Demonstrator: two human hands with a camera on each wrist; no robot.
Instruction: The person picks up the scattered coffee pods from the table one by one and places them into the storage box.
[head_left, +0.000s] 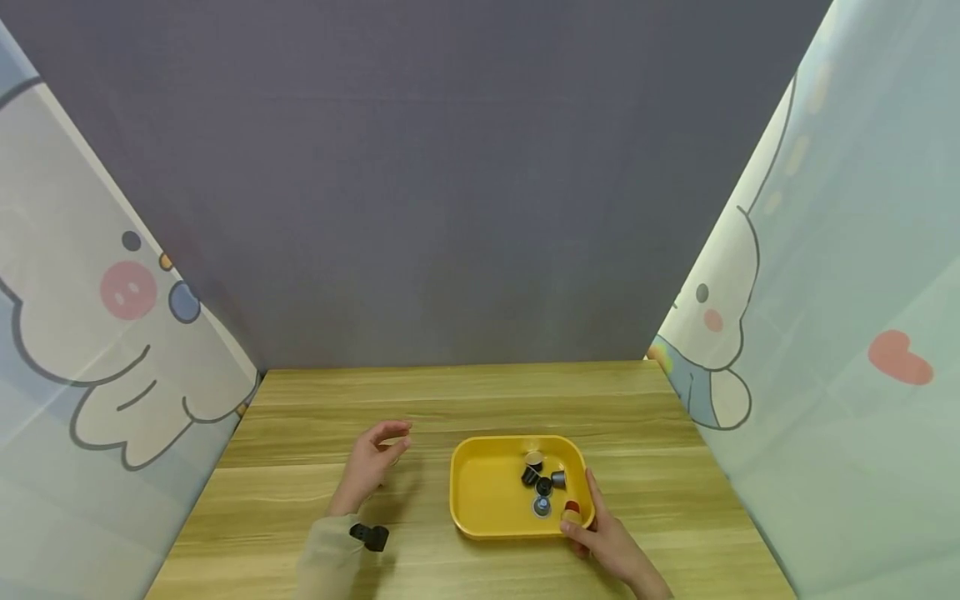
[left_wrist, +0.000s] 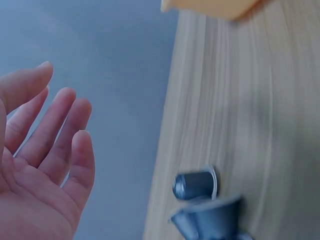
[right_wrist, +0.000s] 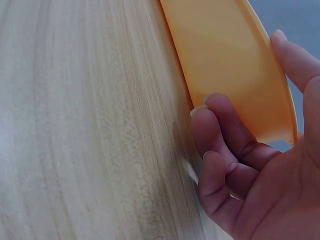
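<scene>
A yellow tray (head_left: 480,492) sits on the table, holding several small coffee capsules in its right half. Dark capsules (head_left: 544,485) cluster there, with a red capsule (head_left: 572,507) by the near right corner. My right hand (head_left: 603,542) grips that corner, thumb over the rim and fingers curled against the outer wall (right_wrist: 225,65). To the left of the tray, my left hand (head_left: 369,467) hovers with loosely bent fingers and an empty palm. In the left wrist view, a dark capsule (left_wrist: 196,185) lies on the wood beside other dark capsules (left_wrist: 212,220), mostly hidden in the head view.
The wooden table (head_left: 465,400) runs back to a grey curtain (head_left: 457,208). Printed cloth panels with cartoon figures hang at the left (head_left: 82,333) and right (head_left: 825,333). A black strap-on device (head_left: 370,537) is on the left wrist.
</scene>
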